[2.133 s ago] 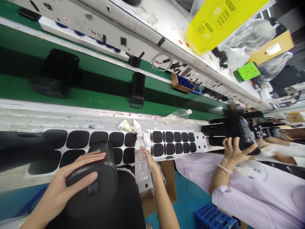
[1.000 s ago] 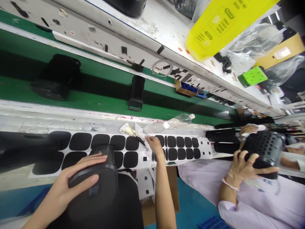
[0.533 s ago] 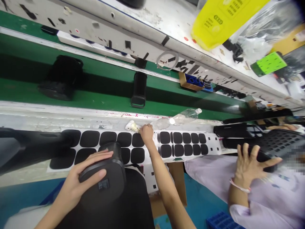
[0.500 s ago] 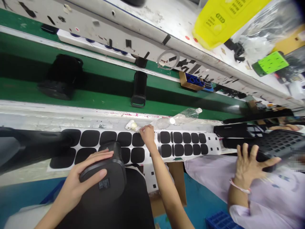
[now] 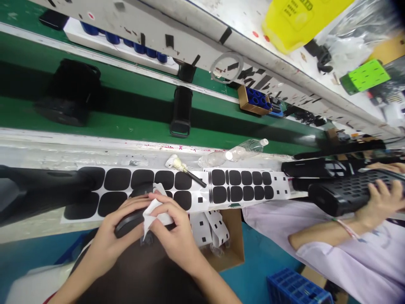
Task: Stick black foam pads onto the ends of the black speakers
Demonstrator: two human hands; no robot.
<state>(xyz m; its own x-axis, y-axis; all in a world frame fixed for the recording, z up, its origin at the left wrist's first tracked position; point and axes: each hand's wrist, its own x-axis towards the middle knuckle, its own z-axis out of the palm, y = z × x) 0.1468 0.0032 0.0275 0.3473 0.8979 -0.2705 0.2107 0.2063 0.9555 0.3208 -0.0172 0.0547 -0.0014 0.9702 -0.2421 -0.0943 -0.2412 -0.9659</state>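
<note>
Black moulded plastic fills our left hand [image 5: 109, 230], which is grasping the rounded end of a dark, smooth-sided housing [image 5: 128, 223], fingers over the top edge and thumb on the near face. Our right hand [image 5: 177, 232] pinches a crumpled white tissue [image 5: 150, 213] against that same end, with folds poking up past the fingers; how hard it presses, we cannot tell. The housing is right in front of us at the near side of the pale bench [image 5: 34, 230], though what bears its weight is hidden. To handle this well, we judge that the left hand should brace firmly while the right moves, and that the tissue should lie flat under several fingertips rather than bunch beneath one. Loose corners could snag on the curved rim, so we would tuck them in. Just beyond lies a white sheet of black rounded-square pads [image 5: 195, 196]; we would steer clear of it, and of the black-handled tool with a pale, bushy head [image 5: 186, 169] whose handle crosses it. Farther out, two clear plastic bottles [image 5: 248, 149] lie near the green belt [image 5: 136, 122].
</note>
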